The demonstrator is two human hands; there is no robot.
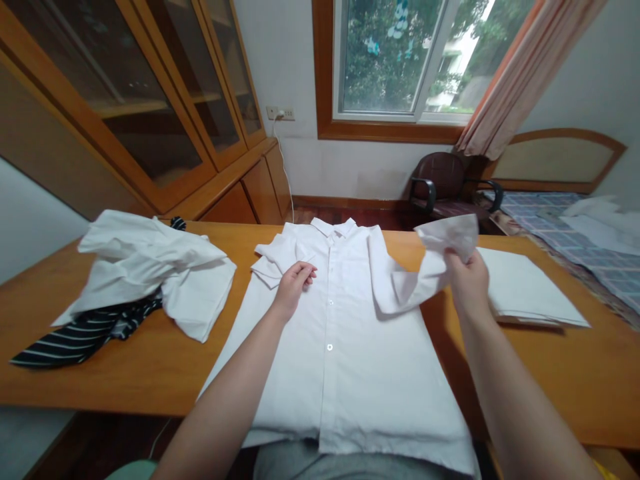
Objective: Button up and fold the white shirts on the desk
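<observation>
The white shirt [373, 373] lay front up on the table [125, 387], collar [334, 230] at the far side, hem toward me at the near side. My right hand [467, 277] pinched the end of the right-side sleeve [400, 290], raised off the table. My left hand [296, 285] was over the shirt's left front, fingertips drawn together; could not tell whether they gripped cloth. Handling, judged by eye: light, soft, limp; the raised sleeve sagged and creased, so cloth probably bunches if pushed. Not fragile, perhaps slightly slippery against the wood. Best holds, in my estimate: sleeve end and shoulder seam, pinched flat, with the buttons [330, 347] left unstrained.
</observation>
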